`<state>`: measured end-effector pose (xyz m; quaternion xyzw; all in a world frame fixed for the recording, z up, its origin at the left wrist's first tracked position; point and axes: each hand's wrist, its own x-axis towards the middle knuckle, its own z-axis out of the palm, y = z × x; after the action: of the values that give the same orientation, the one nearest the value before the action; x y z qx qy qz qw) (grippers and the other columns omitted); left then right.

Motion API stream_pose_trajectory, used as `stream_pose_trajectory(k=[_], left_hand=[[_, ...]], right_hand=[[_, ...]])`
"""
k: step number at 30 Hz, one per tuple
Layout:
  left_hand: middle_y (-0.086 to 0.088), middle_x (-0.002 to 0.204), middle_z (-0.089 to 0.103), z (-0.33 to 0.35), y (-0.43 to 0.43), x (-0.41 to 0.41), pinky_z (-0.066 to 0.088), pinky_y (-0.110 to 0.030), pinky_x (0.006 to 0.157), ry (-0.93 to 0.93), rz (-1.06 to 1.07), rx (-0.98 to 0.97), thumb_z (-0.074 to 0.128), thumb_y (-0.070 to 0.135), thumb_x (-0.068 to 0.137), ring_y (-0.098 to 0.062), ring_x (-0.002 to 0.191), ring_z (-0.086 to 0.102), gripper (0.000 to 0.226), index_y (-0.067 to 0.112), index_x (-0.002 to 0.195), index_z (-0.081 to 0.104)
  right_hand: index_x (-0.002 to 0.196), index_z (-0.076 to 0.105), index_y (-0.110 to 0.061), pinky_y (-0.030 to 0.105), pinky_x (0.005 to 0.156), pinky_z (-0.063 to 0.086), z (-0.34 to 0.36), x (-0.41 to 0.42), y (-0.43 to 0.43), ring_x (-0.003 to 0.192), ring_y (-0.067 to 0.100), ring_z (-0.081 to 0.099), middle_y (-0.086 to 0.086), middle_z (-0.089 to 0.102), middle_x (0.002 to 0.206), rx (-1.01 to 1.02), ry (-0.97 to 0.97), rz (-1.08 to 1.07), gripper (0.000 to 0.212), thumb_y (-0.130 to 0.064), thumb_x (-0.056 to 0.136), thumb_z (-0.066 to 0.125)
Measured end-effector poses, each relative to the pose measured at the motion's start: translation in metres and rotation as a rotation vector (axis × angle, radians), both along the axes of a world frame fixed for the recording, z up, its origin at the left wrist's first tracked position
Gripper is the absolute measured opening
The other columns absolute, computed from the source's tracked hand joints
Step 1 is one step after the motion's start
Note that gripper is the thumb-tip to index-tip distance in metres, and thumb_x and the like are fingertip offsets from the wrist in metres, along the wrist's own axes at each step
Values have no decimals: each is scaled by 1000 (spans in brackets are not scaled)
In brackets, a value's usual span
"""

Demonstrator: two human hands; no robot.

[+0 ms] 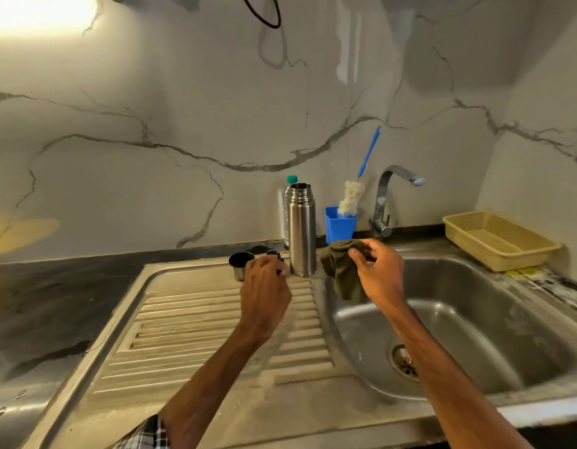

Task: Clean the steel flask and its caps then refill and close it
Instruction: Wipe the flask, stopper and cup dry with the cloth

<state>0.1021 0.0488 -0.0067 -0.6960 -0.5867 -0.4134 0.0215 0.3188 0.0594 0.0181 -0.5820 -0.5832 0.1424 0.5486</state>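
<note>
The steel flask (301, 230) stands upright with its mouth uncovered at the back of the steel drainboard (196, 319). Left of it the steel cup cap (240, 265) sits mouth up. Between them is a small black inner cap (275, 253), mostly hidden by my left hand (264, 290), whose fingers curl down around it. My right hand (378, 273) is just right of the flask, above the rim of the basin, pinching a hanging olive-green cloth (342, 270).
A clear plastic bottle with a green cap (289, 189) stands behind the flask. A blue holder (340, 226) carries a blue-handled bottle brush (352, 197). The tap (390, 196) overhangs the sink basin (475, 319); a beige basket (501, 241) sits at right.
</note>
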Motion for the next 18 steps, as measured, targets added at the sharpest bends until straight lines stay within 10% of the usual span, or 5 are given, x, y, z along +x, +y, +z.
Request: stream_pose_trajectory(k=[8, 18], left_hand=[[3, 125, 63, 49, 7, 128, 33, -22, 99, -54, -295, -55, 65, 25, 96, -13, 122, 50, 27, 19, 122, 64], [-7, 138, 55, 60, 60, 279, 41, -38, 107, 126, -568, -311, 68, 24, 92, -25, 131, 48, 48, 16, 137, 52]], right_hand=[[122, 59, -15, 42, 85, 53, 59, 115, -11, 107, 35, 66, 12, 71, 114, -124, -480, -265, 35, -41, 98, 59], [113, 59, -19, 53, 77, 59, 100, 263, 22, 89, 37, 70, 14, 71, 105, 10, -257, -454, 20, -29, 96, 64]])
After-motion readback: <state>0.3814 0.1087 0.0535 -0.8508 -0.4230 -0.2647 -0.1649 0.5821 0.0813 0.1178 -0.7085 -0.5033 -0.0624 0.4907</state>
